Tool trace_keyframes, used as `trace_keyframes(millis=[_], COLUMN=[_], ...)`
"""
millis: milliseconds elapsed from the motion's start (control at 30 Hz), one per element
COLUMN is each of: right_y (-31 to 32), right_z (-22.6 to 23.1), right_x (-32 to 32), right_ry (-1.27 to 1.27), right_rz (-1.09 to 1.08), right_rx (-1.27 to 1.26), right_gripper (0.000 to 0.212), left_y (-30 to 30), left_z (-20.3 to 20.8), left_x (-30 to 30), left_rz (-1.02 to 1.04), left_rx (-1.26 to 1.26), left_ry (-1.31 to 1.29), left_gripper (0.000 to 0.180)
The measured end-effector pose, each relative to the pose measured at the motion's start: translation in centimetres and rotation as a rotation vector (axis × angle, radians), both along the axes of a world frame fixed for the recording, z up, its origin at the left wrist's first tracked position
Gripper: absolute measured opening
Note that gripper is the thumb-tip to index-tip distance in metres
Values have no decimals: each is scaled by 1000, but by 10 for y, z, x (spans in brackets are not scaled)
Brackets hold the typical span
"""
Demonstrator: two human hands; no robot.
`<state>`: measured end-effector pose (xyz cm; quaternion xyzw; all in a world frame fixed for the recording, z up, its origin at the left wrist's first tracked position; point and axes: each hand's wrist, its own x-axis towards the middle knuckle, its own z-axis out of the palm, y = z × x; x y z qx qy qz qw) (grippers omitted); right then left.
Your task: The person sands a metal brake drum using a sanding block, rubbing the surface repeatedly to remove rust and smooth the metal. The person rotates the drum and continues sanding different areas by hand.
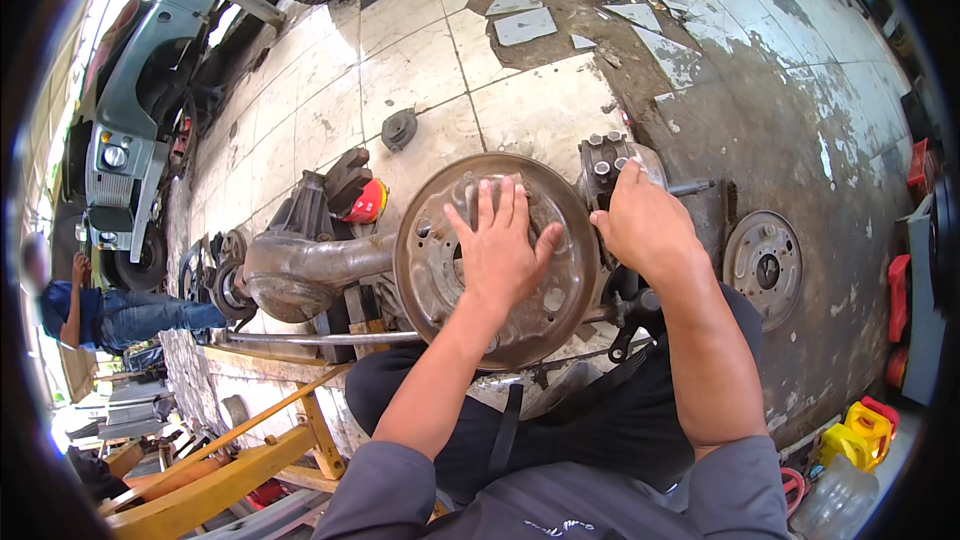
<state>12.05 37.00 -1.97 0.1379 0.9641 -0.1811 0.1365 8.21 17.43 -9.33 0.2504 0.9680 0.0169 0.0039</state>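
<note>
A round brown metal brake backing plate [420, 275] stands in front of me at the end of an axle housing [300, 268]. My left hand [500, 255] lies flat against its face, fingers spread. Just right of the plate is a metal hub housing [590, 175] with several bolt heads on top. My right hand [645, 218] is curled over this housing, its index fingertip by a bolt head and its thumb toward the plate. The palm hides its other fingers. Below it sits a dark metal bracket [630, 318], near my knee.
A round drum-like disc [764, 265] lies on the floor at right. Beyond the axle are a small dark metal part [399, 129] and a red can [368, 202]. A yellow frame [230, 475] stands lower left. A person [120, 310] and a grey vehicle [140, 130] are at far left.
</note>
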Motion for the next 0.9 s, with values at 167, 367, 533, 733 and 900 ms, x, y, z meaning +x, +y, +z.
trace_keyframes(millis=[167, 367, 533, 733, 900], right_y=[4, 2, 2, -5, 0], right_z=[3, -6, -6, 3, -9], right_x=[-3, 1, 0, -1, -2], right_ry=[7, 92, 74, -15, -5], right_rz=[-19, -17, -9, -25, -1], right_rx=[-45, -37, -19, -8, 33], right_gripper=[77, 69, 72, 85, 94], left_y=[-5, -1, -13, -18, -32], left_z=[-1, 6, 3, 16, 7], left_x=[33, 1, 16, -21, -26], left_rz=[-5, 26, -49, -123, -251], left_rx=[53, 64, 70, 37, 105], left_ry=[-44, -91, -79, -99, -69], left_gripper=[84, 86, 83, 79, 73])
